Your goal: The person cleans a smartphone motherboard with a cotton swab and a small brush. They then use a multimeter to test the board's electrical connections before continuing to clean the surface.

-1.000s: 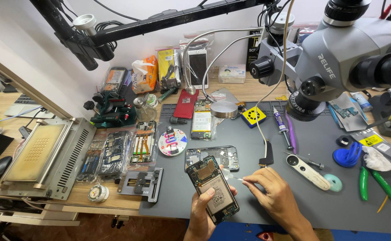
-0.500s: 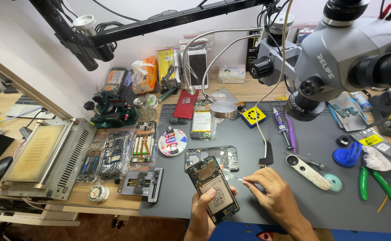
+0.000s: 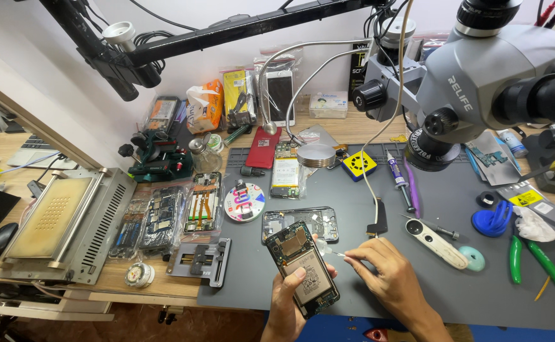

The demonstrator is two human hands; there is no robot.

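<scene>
An opened phone (image 3: 303,268) is gripped by the left hand (image 3: 285,304) at 6 o'clock on the grey mat (image 3: 417,266) — thin tweezers (image 3: 333,251) are pinched by the right hand (image 3: 385,278).

We see two bare hands: left hand (image 3: 285,305); right hand (image 3: 388,282); no gloves, rings or watch; forearms bare, no sleeves visible.

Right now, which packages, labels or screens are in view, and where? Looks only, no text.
Orange tissue pack: back of bench, left of centre, soft, white tissue sticking out.
Yellow bag: beside the tissue pack, flat, clear sleeve.
White phone: propped at the wall, dark screen, bagged.
Small box: back centre, low, pale.
Yellow label: right on the mat, diamond-shaped, on a clear bag.
</scene>
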